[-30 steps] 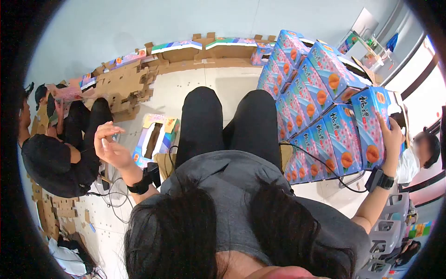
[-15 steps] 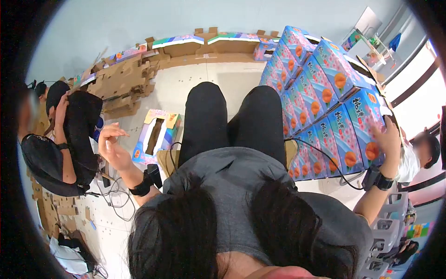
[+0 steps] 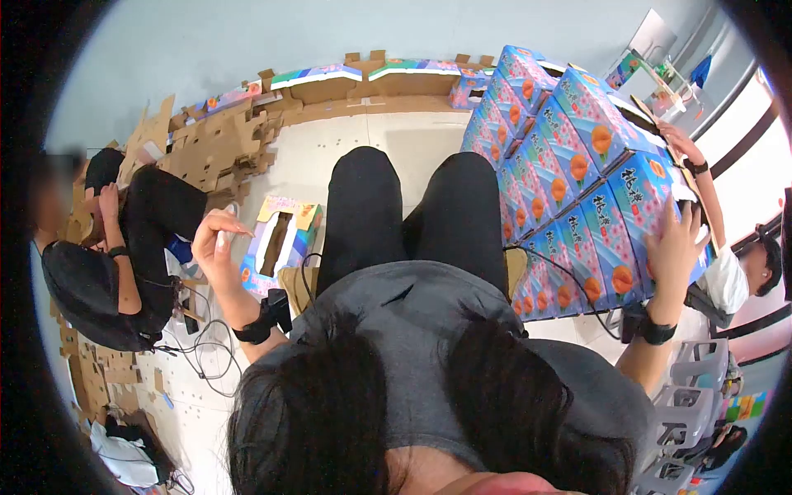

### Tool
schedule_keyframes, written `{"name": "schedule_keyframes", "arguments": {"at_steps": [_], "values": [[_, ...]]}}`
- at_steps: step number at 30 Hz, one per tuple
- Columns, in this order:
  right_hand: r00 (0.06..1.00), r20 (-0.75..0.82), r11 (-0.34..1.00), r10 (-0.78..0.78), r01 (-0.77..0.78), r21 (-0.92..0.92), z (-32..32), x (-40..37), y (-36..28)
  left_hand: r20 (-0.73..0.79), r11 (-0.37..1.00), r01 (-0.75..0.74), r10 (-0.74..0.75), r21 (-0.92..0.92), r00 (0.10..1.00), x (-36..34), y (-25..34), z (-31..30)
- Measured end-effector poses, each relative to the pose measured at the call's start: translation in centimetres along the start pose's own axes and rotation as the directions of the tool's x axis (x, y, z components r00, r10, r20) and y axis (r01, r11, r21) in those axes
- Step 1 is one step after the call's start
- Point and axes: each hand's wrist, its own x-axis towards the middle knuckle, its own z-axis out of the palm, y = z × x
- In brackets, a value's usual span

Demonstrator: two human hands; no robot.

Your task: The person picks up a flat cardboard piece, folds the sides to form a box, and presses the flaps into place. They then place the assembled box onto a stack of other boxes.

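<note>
My left hand [image 3: 219, 246] is raised in the air at the left, fingers loosely bent and apart, with nothing visible in it. Close beside it, a printed carton [image 3: 307, 241] with a long opening in its upper side lies on the floor. At the right, my right hand [image 3: 676, 252] has its fingers spread over the near end of a stack of blue and pink cartons with peach pictures [image 3: 620, 223]. It seems to touch the nearest carton, though contact cannot be told for sure. Both wrists wear black bands.
Flattened brown cardboard [image 3: 223, 153] is piled at the left, near a seated person in black [image 3: 91, 280]. Another person in white [image 3: 726, 276] reaches over the stack from the right. Cables [image 3: 216, 355] trail on the floor; grey plastic stools [image 3: 689, 404] stand at lower right.
My right hand has moved left and inward against the stack's near end. My left hand has shifted slightly right. The person at right now reaches an arm over the cartons; the seated person has shifted.
</note>
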Motion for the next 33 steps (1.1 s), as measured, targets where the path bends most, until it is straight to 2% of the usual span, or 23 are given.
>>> {"name": "schedule_keyframes", "arguments": {"at_steps": [1,2,3,4,6,7,8,9,10,11,14,15,17,18,19,20,23,24,26,29,30,32,33], "values": [[0.989,-0.110,0.984,-0.095,0.076,-0.164,-1.2,-0.1,-1.9,0.001,0.998,0.070,-0.070,-0.006,0.998,0.0,0.0,0.2],[0.978,-0.153,0.986,-0.142,0.153,0.060,-2.1,0.6,-4.2,0.000,0.989,0.145,-0.145,-0.008,0.989,0.0,0.0,0.3],[0.960,-0.140,0.908,-0.242,0.275,0.317,-2.8,0.9,-6.6,0.001,0.975,0.224,-0.224,-0.005,0.975,0.0,0.0,0.5],[0.930,-0.146,0.749,-0.337,0.359,0.557,-3.2,1.1,-8.9,0.005,0.967,0.250,-0.250,0.046,0.968,0.4,0.2,1.1],[0.753,-0.303,0.373,-0.585,0.581,0.724,-2.2,0.5,-14.1,0.079,0.929,0.343,-0.356,0.139,0.931,0.4,0.0,1.8],[0.583,-0.094,0.254,-0.807,0.485,0.837,-3.2,1.0,-16.6,0.127,0.920,0.347,-0.372,0.181,0.920,0.3,-0.9,1.8],[0.391,0.149,0.300,-0.908,0.359,0.884,-2.3,0.9,-19.2,0.202,0.904,0.331,-0.390,0.270,0.898,0.3,-0.7,2.0],[0.199,0.269,0.328,-0.942,0.384,0.863,-1.7,1.1,-21.5,0.275,0.883,0.309,-0.414,0.354,0.868,0.3,-0.7,2.0],[0.171,0.268,0.316,-0.948,0.419,0.851,-1.1,1.4,-23.9,0.315,0.885,0.314,-0.424,0.345,0.849,-0.5,-2.0,1.7],[0.140,0.269,0.303,-0.953,0.452,0.839,-0.5,1.8,-25.8,0.365,0.843,0.373,-0.512,0.386,0.778,-0.7,-2.6,1.0],[0.346,0.371,0.502,-0.862,0.476,0.722,1.3,3.6,-29.2,0.262,0.699,0.539,-0.693,0.469,0.671,-2.2,-4.8,-0.7],[0.531,0.150,0.449,-0.834,0.495,0.744,4.0,3.0,-29.4,0.220,0.658,0.574,-0.729,0.488,0.648,-2.8,-5.7,-1.5],[0.608,-0.010,0.417,-0.794,0.556,0.719,6.8,4.0,-29.2,0.146,0.537,0.616,-0.809,0.576,0.569,-4.7,-8.5,-3.4],[0.530,0.316,0.532,-0.787,0.324,0.782,5.0,5.6,-29.0,0.109,0.455,0.618,-0.851,0.641,0.514,-6.2,-10.5,-4.7],[0.355,0.596,0.663,-0.720,0.097,0.743,3.2,7.3,-28.9,0.069,0.372,0.611,-0.885,0.699,0.460,-7.2,-12.1,-5.8],[0.397,0.511,0.613,-0.762,0.187,0.768,4.8,7.4,-28.6,0.071,0.313,0.574,-0.912,0.757,0.404,-7.5,-13.2,-6.2],[0.323,0.588,0.643,-0.742,0.096,0.760,6.9,7.7,-28.4,0.073,0.213,0.579,-0.964,0.787,0.256,-9.8,-19.1,-7.4],[0.297,0.624,0.641,-0.723,-0.050,0.766,6.5,7.8,-28.6,0.078,0.182,0.574,-0.977,0.798,0.201,-10.5,-21.2,-7.4],[0.278,0.637,0.649,-0.719,-0.058,0.758,6.9,8.0,-28.7,0.086,0.122,0.557,-0.992,0.821,0.091,-12.2,-25.3,-7.1],[0.253,0.643,0.656,-0.723,-0.040,0.753,6.5,8.5,-29.0,0.076,0.064,0.615,-0.997,0.786,0.007,-15.2,-30.3,-6.1],[0.240,0.650,0.667,-0.721,-0.012,0.745,6.8,8.6,-29.1,0.107,0.102,0.646,-0.994,0.757,0.031,-18.4,-33.4,-7.0],[0.207,0.655,0.676,-0.726,0.044,0.735,6.7,9.1,-29.5,0.082,0.180,0.634,-0.980,0.752,0.181,-23.3,-37.1,-7.5],[0.154,0.674,0.683,-0.722,0.009,0.730,6.3,9.7,-29.7,0.068,0.215,0.624,-0.966,0.751,0.250,-25.5,-38.1,-7.7]]}}
